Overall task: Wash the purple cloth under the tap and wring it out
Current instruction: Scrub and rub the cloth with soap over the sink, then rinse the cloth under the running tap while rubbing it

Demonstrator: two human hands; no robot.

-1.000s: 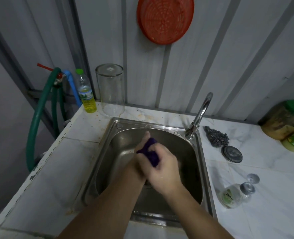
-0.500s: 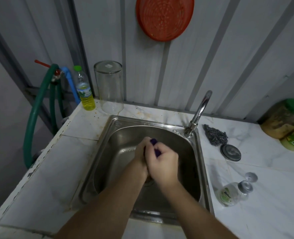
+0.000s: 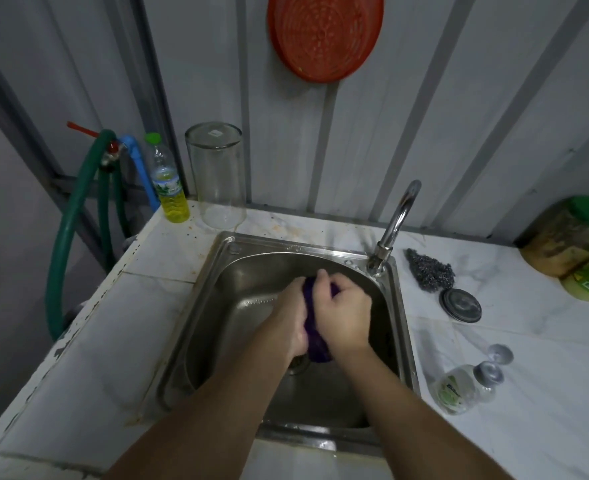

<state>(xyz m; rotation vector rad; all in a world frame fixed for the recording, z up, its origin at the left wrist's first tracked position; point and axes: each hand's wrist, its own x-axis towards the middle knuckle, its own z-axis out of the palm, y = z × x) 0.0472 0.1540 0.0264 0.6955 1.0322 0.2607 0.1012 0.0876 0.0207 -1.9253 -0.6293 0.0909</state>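
The purple cloth (image 3: 315,337) is bunched into a thick roll over the middle of the steel sink (image 3: 196,306), above the drain. My left hand (image 3: 291,318) grips its left side and my right hand (image 3: 343,315) wraps over its right side, both closed tight on it. Only the roll's top tip and its lower end show between my hands. The chrome tap (image 3: 395,223) stands at the sink's back right corner with its spout curving up and away from the basin; I see no water running from it.
On the counter right of the sink lie a steel scourer (image 3: 431,273), a round metal lid (image 3: 461,305) and a soap bottle (image 3: 459,388) on its side. A tall glass jar (image 3: 217,174) and a bottle of yellow liquid (image 3: 168,183) stand at the back left. A green hose (image 3: 68,230) hangs at the left.
My hands have turned against each other on the cloth. It was a small bunch at my fingertips; now it is a longer roll sticking out below my palms.
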